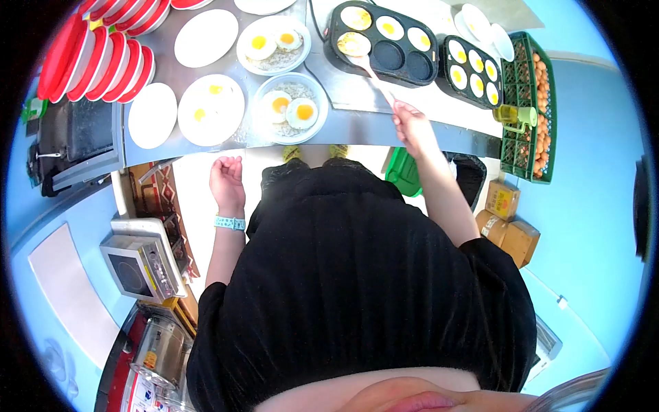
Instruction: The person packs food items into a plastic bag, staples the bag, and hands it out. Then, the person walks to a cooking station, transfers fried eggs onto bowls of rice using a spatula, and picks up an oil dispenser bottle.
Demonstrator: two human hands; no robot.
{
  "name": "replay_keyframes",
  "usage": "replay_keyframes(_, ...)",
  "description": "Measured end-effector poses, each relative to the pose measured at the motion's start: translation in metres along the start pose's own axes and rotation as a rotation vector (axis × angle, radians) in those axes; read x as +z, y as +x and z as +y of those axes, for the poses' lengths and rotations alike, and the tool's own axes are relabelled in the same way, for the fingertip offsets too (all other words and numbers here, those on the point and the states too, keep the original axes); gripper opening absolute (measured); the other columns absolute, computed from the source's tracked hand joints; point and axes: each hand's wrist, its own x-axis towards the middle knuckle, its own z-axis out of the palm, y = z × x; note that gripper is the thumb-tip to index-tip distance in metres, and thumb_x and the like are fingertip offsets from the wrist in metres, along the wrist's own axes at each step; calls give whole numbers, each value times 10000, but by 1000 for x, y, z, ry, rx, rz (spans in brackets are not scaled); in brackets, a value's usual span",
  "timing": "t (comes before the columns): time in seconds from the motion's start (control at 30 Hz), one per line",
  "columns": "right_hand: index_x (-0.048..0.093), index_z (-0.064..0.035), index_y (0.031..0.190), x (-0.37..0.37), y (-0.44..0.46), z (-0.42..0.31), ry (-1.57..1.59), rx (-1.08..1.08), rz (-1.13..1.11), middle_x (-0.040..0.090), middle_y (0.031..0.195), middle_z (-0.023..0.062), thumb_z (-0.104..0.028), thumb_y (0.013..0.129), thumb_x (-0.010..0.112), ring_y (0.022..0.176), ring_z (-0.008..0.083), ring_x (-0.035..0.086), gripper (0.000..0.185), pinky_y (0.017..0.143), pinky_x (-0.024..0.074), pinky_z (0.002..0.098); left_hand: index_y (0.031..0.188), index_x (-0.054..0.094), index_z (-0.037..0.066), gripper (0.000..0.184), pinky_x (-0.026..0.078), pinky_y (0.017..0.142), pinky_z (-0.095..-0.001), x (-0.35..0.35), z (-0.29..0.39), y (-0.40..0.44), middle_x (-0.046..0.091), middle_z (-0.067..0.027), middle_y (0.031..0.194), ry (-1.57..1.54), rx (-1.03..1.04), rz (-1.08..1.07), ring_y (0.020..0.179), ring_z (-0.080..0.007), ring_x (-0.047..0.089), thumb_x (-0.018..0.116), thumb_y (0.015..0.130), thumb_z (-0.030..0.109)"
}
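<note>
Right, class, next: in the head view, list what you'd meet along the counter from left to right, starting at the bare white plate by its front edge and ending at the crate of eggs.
Bare white plate → white plate with egg → near two-egg bowl → larger black pan → smaller black pan → green egg crate.

A kitchen; the metal counter (360,126), larger egg pan (388,55) and egg crate (519,151) show it.
</note>
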Motion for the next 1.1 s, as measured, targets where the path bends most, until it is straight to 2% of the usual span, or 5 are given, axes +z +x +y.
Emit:
replay_keyframes(0.5,516,-114,1289,-13,4,64,626,-78,-80,481,760,-32,-203,1010,496,559,43,369,294,476,314,171,935,561,22,260,554,749,-260,27,6,-10,631,-79,896,156,-48,-190,865,-200,673,396,1017,205)
replay_keyframes(0.6,619,-75,1234,-34,-4,51,-224,-424,514,581,738,27,-197,971,554,668,178,572,297,597,492,322,932,562,23,261,555,754,-263,31,4,-10,634,-79,897,181,-34,-214,868,-201,672,399,1017,209)
replay_keyframes(0.73,612,-223,1262,-47,-27,27,-1023,-743,642,628,837,161,-130,896,607,778,333,631,378,711,520,421,930,564,24,256,556,760,-268,40,-1,-7,636,-80,898,189,-43,-244,870,-202,673,406,1015,206)
replay_keyframes(1.03,569,-42,1308,-35,-45,27,-408,-516,356,644,1209,126,-156,979,551,1112,163,583,348,978,417,269,961,561,25,221,562,760,-274,49,-10,-7,642,-81,899,177,-73,-267,872,-207,678,420,1011,189)
replay_keyframes(1.1,572,-36,1305,-41,-35,39,-394,-521,346,676,1047,62,-152,969,568,943,123,613,355,863,463,238,962,562,27,222,562,762,-274,51,-13,-8,644,-82,900,186,-66,-268,877,-207,679,421,1011,191)
